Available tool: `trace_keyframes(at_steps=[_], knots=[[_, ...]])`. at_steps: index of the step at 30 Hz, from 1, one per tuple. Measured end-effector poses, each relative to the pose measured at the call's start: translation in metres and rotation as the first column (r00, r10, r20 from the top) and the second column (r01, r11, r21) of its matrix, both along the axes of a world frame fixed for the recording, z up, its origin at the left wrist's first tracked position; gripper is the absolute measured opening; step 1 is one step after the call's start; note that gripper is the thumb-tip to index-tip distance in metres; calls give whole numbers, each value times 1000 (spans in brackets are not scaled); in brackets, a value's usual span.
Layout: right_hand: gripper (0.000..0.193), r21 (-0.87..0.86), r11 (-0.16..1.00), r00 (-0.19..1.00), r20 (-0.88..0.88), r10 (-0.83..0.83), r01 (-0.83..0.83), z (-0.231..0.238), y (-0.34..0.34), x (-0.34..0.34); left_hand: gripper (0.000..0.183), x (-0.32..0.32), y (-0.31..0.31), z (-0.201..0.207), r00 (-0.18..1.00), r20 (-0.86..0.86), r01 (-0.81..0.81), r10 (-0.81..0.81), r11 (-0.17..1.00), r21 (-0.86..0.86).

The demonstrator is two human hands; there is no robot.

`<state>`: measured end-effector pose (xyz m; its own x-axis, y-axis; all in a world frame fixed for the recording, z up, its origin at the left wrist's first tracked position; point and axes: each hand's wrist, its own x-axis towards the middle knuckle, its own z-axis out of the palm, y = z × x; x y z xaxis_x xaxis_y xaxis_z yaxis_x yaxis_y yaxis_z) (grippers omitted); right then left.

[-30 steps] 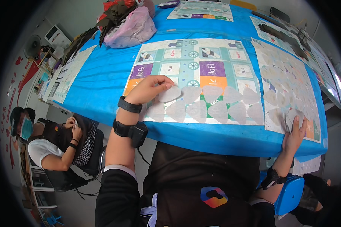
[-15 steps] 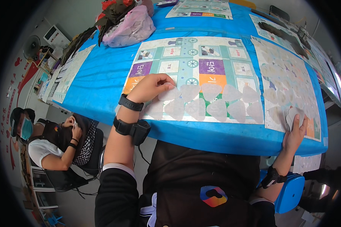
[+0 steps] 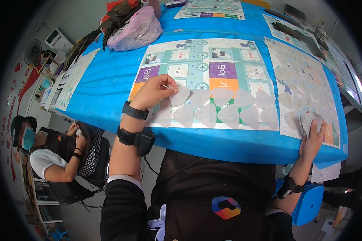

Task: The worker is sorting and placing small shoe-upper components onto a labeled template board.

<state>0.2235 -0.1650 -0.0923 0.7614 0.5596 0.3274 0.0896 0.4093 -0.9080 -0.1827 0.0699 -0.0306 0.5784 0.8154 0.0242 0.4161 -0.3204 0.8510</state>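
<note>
Thumb and forefinger of my left hand [image 3: 155, 93] are pinched together at the upper left edge of a thin, whitish, see-through petal-shaped piece [image 3: 180, 97]. That piece stands at the left end of the upper of two rows of similar pieces [image 3: 228, 116], which overlap along the near part of a colourful printed sheet [image 3: 223, 72]. Off to the right, my right hand [image 3: 312, 140] is closed around a small stack of petal-shaped pieces [image 3: 308, 121]. It rests over the near edge of a second printed sheet [image 3: 287, 76], on which many more pale pieces lie.
A blue cover [image 3: 120, 84] drapes the table. At the far left are a pink plastic bag [image 3: 138, 30] and dark, leaf-like material. More printed sheets lie at the far side and edges. A masked person [image 3: 60, 156] sits at left; a blue stool [image 3: 307, 205] stands at lower right.
My left hand has drawn slightly left and up, uncovering more of the upper-left petal-shaped piece. My right hand keeps the stack in nearly the same place.
</note>
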Motion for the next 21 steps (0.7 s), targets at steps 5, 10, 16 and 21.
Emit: trace_keyframes(at_steps=[5, 10, 16, 21], knots=[[30, -1, 1000, 1000, 3, 9, -9, -1, 0, 1, 14, -4, 6, -3, 998, 70, 5, 4, 992, -123], [29, -3, 1000, 1000, 3, 16, -16, -1, 1, 1, 14, -8, 8, -4, 979, 202, 38, 19, 961, -273], [29, -11, 1000, 1000, 11, 12, -12, -1, 1, 3, 12, -6, 6, -9, 1000, 11, 22, -22, 997, -74], [29, -20, 1000, 1000, 10, -13, 13, -3, 0, 4, 11, -5, 1, -9, 999, -20, -29, 28, 999, -43]])
